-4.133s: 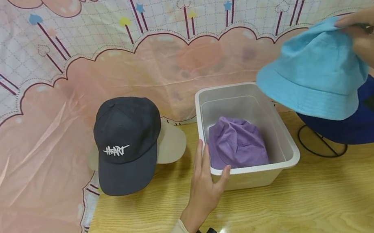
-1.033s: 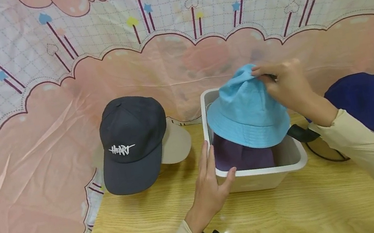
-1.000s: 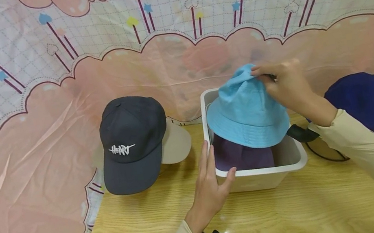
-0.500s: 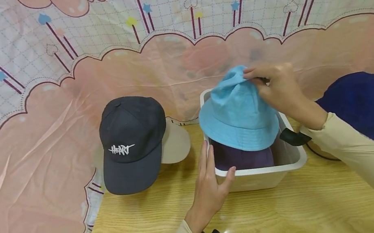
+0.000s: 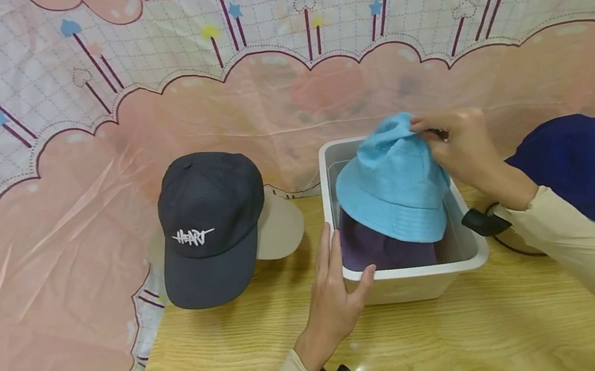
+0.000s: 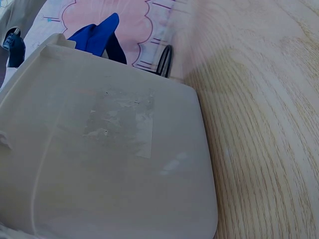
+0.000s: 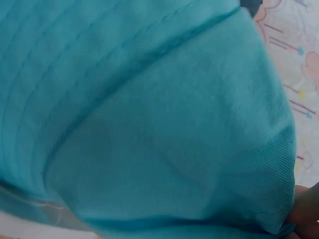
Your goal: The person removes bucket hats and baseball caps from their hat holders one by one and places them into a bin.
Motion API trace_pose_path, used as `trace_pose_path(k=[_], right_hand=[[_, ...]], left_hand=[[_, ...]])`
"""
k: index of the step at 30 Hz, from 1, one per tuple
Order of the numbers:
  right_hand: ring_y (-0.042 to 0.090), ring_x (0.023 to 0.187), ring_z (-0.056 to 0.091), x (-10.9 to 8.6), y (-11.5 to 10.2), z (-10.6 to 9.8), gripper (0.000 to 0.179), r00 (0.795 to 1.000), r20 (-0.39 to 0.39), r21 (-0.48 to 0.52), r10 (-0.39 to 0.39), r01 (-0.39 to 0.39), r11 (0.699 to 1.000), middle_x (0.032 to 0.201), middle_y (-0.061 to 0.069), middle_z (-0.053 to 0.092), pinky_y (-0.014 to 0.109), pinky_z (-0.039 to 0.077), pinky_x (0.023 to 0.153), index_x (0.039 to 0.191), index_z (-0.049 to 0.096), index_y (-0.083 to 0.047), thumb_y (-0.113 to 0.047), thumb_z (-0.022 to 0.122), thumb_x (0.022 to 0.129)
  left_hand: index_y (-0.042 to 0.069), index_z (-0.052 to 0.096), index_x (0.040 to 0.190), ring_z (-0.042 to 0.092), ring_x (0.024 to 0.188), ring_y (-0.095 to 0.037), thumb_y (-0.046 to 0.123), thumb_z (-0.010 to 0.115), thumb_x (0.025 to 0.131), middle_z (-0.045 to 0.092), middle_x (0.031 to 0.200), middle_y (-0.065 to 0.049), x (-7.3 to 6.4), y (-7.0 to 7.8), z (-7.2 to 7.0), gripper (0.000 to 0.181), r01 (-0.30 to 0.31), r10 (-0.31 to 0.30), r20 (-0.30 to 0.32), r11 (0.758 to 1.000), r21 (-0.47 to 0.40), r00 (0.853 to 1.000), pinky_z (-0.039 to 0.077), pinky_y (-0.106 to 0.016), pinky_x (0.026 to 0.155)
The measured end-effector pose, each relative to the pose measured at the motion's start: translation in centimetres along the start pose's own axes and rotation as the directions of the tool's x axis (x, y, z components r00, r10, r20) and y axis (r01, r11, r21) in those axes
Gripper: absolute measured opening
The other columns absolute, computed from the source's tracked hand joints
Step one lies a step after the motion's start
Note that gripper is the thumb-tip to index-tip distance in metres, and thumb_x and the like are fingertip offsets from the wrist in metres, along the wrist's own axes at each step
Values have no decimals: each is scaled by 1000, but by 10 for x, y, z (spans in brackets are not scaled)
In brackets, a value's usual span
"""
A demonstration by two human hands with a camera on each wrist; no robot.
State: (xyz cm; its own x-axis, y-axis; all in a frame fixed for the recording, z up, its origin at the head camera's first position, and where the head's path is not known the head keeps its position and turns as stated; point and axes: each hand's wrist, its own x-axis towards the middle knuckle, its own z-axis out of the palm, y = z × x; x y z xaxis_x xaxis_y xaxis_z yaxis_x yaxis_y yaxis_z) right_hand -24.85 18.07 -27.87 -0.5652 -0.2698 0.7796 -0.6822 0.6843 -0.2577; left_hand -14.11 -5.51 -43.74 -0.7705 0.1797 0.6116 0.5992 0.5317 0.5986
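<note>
My right hand [image 5: 466,151] pinches the crown of a light blue bucket hat [image 5: 393,192]. The hat hangs brim down within the opening of a white plastic bin [image 5: 467,265]. Its stitched brim and crown fill most of the right wrist view. Under it in the bin lies a purple hat [image 5: 384,246], partly covered. My left hand [image 5: 329,301] rests on the bin's near left corner, fingers straight along the side and thumb at the front rim. The left wrist view shows the bin's outer wall [image 6: 124,139] up close.
To the left, a dark navy cap [image 5: 210,226] with white lettering stands in front of a beige cap [image 5: 281,227]. A royal blue hat [image 5: 591,175] is at the right, with a black wire loop [image 5: 521,250] beside it. A printed cloth [image 5: 262,112] hangs behind the wooden table [image 5: 231,354].
The light blue bucket hat has come from above the royal blue hat to the bin, then shifted slightly right and lower in the last half second. My left hand keeps its place on the bin.
</note>
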Motion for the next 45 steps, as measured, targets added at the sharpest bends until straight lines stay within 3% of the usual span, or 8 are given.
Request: trace_pose_path(k=[3,8,14,24,27,32,34,45], right_hand=[[33,78,68,-4,4,1,19,1000,24,2,-2,2,1000,93,19,70,17,43,60,90,74,6,16,61,80],[36,89,66,-12,4,10,21,994,107,36,-23,20,999,92,20,70,46,53,73,87,74,7,20,61,77],[38,93,65,-24,-1,27,19,976,213,43,-34,25,999,94,21,70,49,52,78,88,73,8,19,62,76],[37,98,63,-33,-3,40,16,912,407,72,-41,13,997,101,20,68,46,51,83,93,73,6,12,64,81],[38,101,62,-33,-2,41,17,879,471,82,-69,34,996,104,21,67,47,50,84,96,72,6,10,67,80],[40,105,58,-36,-2,42,30,787,609,105,-102,47,993,111,24,62,49,49,86,104,67,6,3,76,75],[40,105,58,-37,-2,42,35,763,640,103,-93,35,994,112,23,61,48,49,85,106,66,6,2,78,74],[38,106,58,-36,-3,34,39,698,714,76,-51,-4,997,114,21,61,47,50,84,111,64,4,4,76,74]], left_hand=[[-6,25,146,21,140,-29,43,52,94,15,155,-19,-1,-1,0,76,-3,4,-3,1000,5,1000,37,-46,101],[-5,24,147,22,140,-28,43,53,94,15,155,-19,-1,-2,1,77,-3,3,-3,1000,8,1000,37,-46,101],[-4,25,147,21,140,-27,45,51,94,14,155,-17,-1,-1,2,77,5,-6,11,1000,11,1000,35,-45,103],[-4,24,147,22,140,-28,43,52,95,14,155,-18,-1,1,3,76,2,-2,15,1000,21,1000,38,-46,100],[-5,25,146,22,140,-29,43,52,95,14,155,-18,-1,1,3,76,0,0,15,1000,19,1000,38,-46,100],[-8,26,145,23,140,-29,44,51,95,14,155,-18,1,2,3,76,-4,4,10,1000,21,1000,38,-46,100],[-7,26,145,23,140,-29,44,51,95,14,155,-18,2,2,2,76,-4,4,9,1000,21,1000,38,-45,100],[-6,25,146,23,140,-29,44,52,95,14,155,-18,1,5,2,76,10,-10,14,1000,20,1000,38,-45,100]])
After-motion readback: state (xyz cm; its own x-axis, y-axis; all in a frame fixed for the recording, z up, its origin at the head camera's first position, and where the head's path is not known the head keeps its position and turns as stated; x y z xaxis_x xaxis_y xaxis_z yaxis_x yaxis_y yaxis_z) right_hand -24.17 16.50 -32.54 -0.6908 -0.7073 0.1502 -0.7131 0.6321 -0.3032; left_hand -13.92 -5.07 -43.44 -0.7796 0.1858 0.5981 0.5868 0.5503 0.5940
